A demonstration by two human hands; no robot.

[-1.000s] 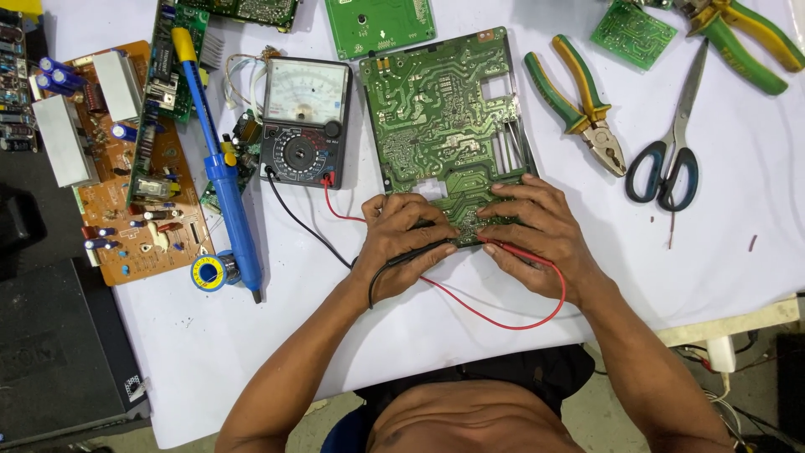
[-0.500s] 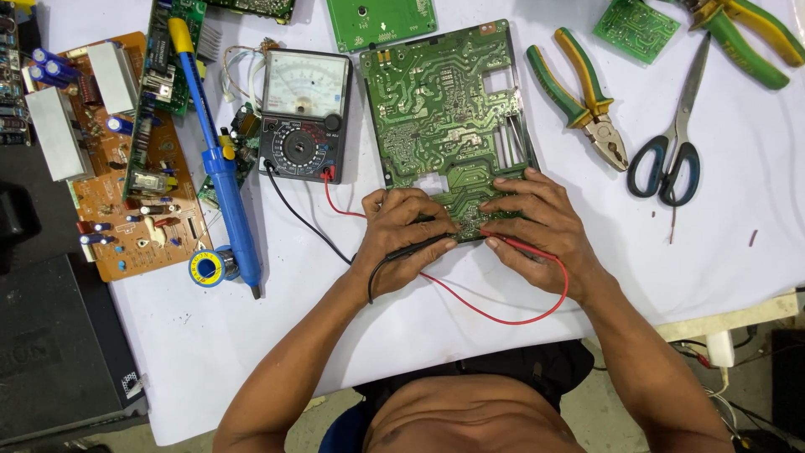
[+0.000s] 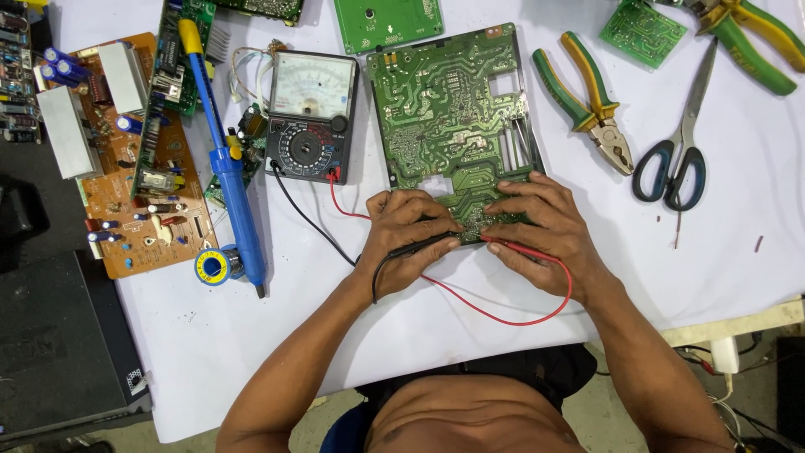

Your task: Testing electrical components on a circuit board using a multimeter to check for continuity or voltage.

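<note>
Basically a probe job: left hand (image 3: 411, 239) pinches the black probe (image 3: 423, 246), right hand (image 3: 541, 235) pinches the red probe (image 3: 516, 247), both tips down on the near edge of the green circuit board (image 3: 449, 109), which lies solder side up on the white table (image 3: 738, 243) just right of the analog multimeter (image 3: 312, 117). I'd judge the board light, stiff and flat, but fragile at the joints and traces, so best held by the bare edges or the notched corner, not the soldered face. Probes look light and slim, slippery-ish plastic; a pencil grip near the tip suits them. Leads are soft and will drag. Looks: dark green, dense silver solder dots, rectangular cutouts at the right and near edges. Pliers (image 3: 587, 101) and scissors (image 3: 679, 143) lie well apart, to the right.
</note>
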